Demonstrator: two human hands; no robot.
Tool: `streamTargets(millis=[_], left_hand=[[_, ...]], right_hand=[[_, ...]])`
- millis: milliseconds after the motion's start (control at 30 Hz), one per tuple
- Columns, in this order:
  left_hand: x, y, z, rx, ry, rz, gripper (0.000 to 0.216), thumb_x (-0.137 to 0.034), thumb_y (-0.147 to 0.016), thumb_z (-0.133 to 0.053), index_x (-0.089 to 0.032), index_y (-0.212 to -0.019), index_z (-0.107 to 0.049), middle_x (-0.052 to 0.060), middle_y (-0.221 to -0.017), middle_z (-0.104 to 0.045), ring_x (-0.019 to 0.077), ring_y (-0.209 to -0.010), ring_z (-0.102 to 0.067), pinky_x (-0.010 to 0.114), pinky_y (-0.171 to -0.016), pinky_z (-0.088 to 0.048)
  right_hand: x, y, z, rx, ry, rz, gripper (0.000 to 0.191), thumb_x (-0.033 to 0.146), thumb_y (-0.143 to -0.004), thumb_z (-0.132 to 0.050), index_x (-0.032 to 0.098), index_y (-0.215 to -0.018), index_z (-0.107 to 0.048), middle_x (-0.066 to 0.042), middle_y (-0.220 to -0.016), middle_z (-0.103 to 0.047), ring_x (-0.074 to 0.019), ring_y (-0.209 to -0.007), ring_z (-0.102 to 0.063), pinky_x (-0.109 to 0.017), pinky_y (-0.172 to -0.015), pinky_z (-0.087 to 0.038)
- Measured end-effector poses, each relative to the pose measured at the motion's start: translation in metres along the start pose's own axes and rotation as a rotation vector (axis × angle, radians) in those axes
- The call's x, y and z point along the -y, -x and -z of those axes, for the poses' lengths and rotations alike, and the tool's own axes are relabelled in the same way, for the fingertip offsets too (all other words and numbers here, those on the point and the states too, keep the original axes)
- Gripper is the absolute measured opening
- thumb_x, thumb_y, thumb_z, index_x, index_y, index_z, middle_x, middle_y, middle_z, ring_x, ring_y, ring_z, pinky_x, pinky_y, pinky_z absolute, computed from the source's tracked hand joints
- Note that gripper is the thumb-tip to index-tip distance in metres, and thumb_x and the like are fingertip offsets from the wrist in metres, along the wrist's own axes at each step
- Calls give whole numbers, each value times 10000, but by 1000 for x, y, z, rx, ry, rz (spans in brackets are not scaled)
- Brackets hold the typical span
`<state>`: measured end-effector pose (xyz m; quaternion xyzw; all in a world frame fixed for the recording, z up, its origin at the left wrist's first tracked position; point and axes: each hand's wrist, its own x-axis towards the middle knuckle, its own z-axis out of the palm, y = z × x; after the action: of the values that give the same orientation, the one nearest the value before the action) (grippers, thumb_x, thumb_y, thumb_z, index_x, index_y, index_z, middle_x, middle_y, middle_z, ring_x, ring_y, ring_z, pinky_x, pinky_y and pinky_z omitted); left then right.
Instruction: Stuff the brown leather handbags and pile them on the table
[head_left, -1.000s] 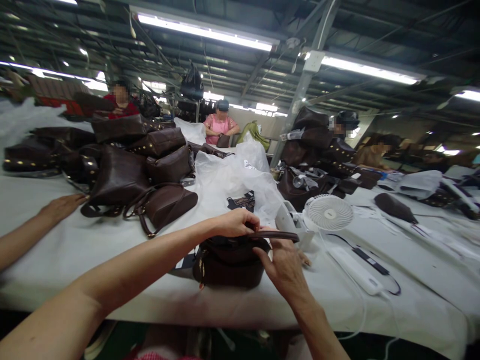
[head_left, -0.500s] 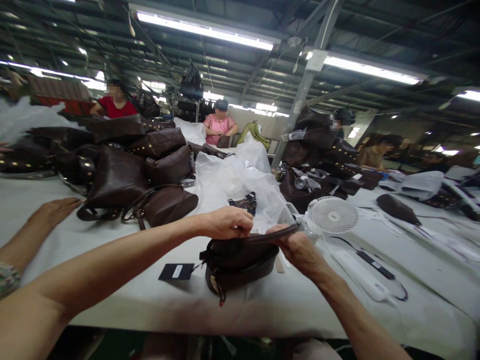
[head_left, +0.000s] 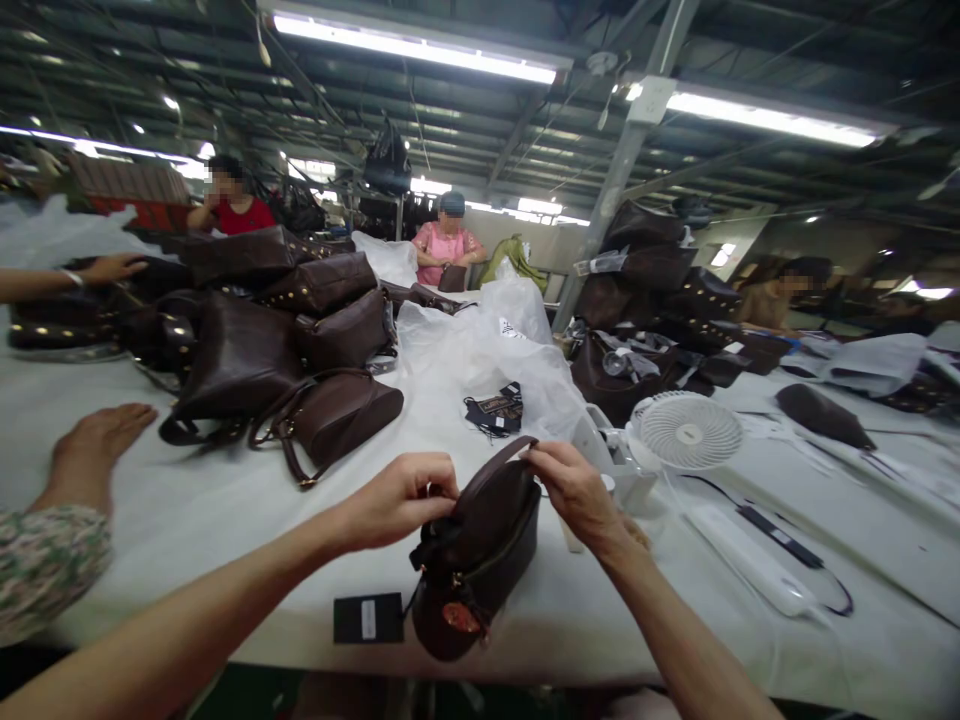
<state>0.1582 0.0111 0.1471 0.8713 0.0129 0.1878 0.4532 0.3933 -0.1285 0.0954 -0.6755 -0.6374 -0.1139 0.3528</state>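
A small dark brown leather bag (head_left: 480,550) is tilted up on its end near the table's front edge, a black hang tag (head_left: 367,617) lying beside it on the white table (head_left: 225,520). My left hand (head_left: 401,497) is closed, pinching the bag's upper left end. My right hand (head_left: 574,488) is closed on the bag's thin strap at the top. A bundle of black tags (head_left: 493,410) lies just beyond the bag.
A pile of brown bags (head_left: 262,350) fills the left. White plastic bags (head_left: 480,360) are heaped in the middle. A small white fan (head_left: 686,432) and a white power strip (head_left: 746,560) sit at the right. A co-worker's hand (head_left: 94,445) rests flat at the left. Other people work behind.
The bag has been turned from lying flat to standing tilted on its end. Both my hands have drawn closer with it, and its tag has slid toward the table's edge.
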Motion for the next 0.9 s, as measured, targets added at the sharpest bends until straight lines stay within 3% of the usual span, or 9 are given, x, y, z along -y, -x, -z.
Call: streamTargets(millis=[100,167,233,367,433,567,733,900], left_hand=[[-2,13,-23,-206,-3,12,159,-83,-783,-521,-165,-647,-519,-8,-684,-511,117,-666,-489,220,-615,-374],[-4,18,-38,-282,0,-22,154,-106,-806,-510,-169,-668,-539,4,-703,-526,126,-678,-502,230,-624,-384],[-6,19,-49,-328,10,-35,155,-115,-819,-504,-170,-684,-557,11,-717,-538,130,-684,-512,236,-635,-393],[-10,9,-60,-374,58,18,148,-113,-809,-539,-162,-678,-587,7,-707,-554,128,-687,-526,234,-653,-402],[-11,5,-64,-366,104,23,137,-111,-799,-562,-158,-679,-606,6,-709,-570,126,-693,-535,230,-664,-407],[-11,4,-71,-349,164,-19,121,-132,-805,-581,-156,-703,-641,9,-733,-596,126,-713,-552,229,-691,-418],[-11,8,-65,-314,184,5,103,-170,-790,-588,-158,-719,-662,11,-726,-617,134,-711,-557,237,-692,-431],[-15,6,-59,-270,203,96,107,-144,-764,-580,-149,-683,-649,-4,-680,-612,127,-684,-554,226,-657,-429]], right_hand=[[27,17,-18,-249,-71,-221,327,294,-937,-440,214,-1211,-600,-130,-1139,-607,-247,-1056,-595,-399,-877,-525],[51,35,-27,-317,-216,-392,440,340,-936,-465,201,-1353,-472,-152,-1263,-555,-248,-1105,-594,-377,-831,-562],[75,54,-32,-278,-350,-447,503,356,-943,-456,205,-1418,-391,-152,-1364,-501,-258,-1200,-548,-383,-877,-556],[113,82,-25,-144,-375,-333,540,350,-908,-527,248,-1425,-412,-95,-1490,-382,-297,-1353,-381,-463,-1083,-396],[123,83,-20,-152,-364,-359,492,350,-885,-567,250,-1362,-499,-90,-1455,-426,-295,-1322,-419,-459,-1083,-394],[129,72,-12,-274,-471,-542,310,359,-888,-547,218,-1149,-638,-96,-1192,-607,-249,-1091,-582,-389,-900,-529],[140,69,-11,-259,-512,-521,345,330,-795,-662,226,-1124,-638,-86,-1171,-612,-248,-1082,-576,-397,-919,-513],[148,68,-16,-273,-616,-679,316,317,-809,-604,202,-1103,-607,-81,-1106,-644,-234,-1015,-614,-375,-852,-535]])
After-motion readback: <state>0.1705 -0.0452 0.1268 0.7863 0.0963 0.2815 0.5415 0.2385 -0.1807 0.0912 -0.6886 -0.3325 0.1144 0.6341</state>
